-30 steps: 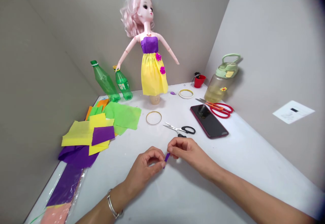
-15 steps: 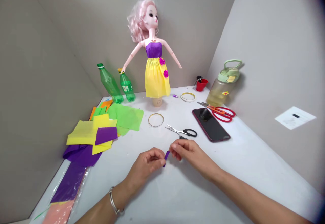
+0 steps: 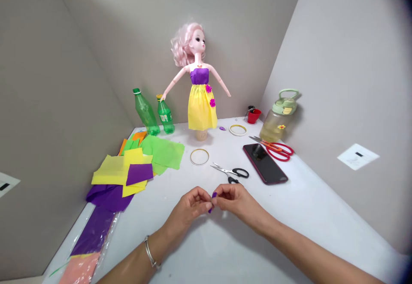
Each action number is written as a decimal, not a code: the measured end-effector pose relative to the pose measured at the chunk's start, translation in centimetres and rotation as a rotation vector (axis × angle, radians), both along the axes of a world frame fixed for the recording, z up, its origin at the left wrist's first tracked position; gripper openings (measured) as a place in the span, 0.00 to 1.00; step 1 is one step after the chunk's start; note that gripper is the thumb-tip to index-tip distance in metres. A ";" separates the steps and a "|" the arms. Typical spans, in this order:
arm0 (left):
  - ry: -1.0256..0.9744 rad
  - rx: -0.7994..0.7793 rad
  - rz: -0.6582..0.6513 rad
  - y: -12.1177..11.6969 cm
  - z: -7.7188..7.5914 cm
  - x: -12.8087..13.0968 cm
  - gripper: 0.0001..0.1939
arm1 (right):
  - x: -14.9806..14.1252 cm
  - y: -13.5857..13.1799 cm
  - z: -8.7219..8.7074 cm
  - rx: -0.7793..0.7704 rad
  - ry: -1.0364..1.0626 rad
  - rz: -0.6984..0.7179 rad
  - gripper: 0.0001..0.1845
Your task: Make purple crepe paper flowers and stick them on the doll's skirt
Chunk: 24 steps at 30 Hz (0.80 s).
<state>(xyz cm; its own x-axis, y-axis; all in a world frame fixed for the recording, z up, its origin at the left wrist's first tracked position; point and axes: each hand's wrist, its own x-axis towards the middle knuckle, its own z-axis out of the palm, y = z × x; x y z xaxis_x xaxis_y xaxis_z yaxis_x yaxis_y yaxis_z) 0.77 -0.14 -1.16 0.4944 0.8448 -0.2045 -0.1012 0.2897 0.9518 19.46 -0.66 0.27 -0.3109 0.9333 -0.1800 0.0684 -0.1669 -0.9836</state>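
Note:
A small purple fabric strip (image 3: 214,194) is pinched between my two hands above the white table, mostly covered by fingertips. My left hand (image 3: 195,203), with a silver bangle on its wrist, is closed on the strip's lower part. From the right, my right hand (image 3: 233,199) grips it near the upper end, fingertips almost touching the left ones. Just beyond the hands lie black-handled scissors (image 3: 230,172) with blades apart. A thin gold bangle (image 3: 199,157) rests further back. Behind it stands a pink-haired doll (image 3: 200,76) in a purple top and yellow skirt.
Fabric pieces in yellow (image 3: 109,170), purple and green cover the left side, with a plastic packet (image 3: 92,232) nearer. Two green bottles (image 3: 146,114) stand behind. At right are a phone (image 3: 265,164), red-handled scissors (image 3: 278,150), a water bottle (image 3: 277,123) and a red pot (image 3: 254,116).
My right hand has moved in against the left and now grips the purple strip, which looks bent. The camera view has tilted up slightly.

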 end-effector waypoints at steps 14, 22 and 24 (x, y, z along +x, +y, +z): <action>-0.022 0.068 0.091 2.0 -1.0 -1.3 0.20 | -2.4 1.2 0.7 0.105 -0.094 -0.091 0.08; -0.062 0.030 0.075 2.6 -2.2 -1.2 0.19 | -2.2 1.2 -1.2 0.158 -0.094 -0.110 0.11; -0.056 0.016 0.058 2.6 -2.3 -1.2 0.18 | -1.9 1.3 -1.6 0.177 -0.098 -0.102 0.11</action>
<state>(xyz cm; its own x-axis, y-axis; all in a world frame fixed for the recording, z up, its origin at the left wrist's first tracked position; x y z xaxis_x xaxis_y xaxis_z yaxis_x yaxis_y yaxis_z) -0.41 2.49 -3.50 0.4548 0.8754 -0.1641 -0.1708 0.2666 0.9486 17.52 0.68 -1.32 -0.2023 0.9787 -0.0348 0.1567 -0.0028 -0.9876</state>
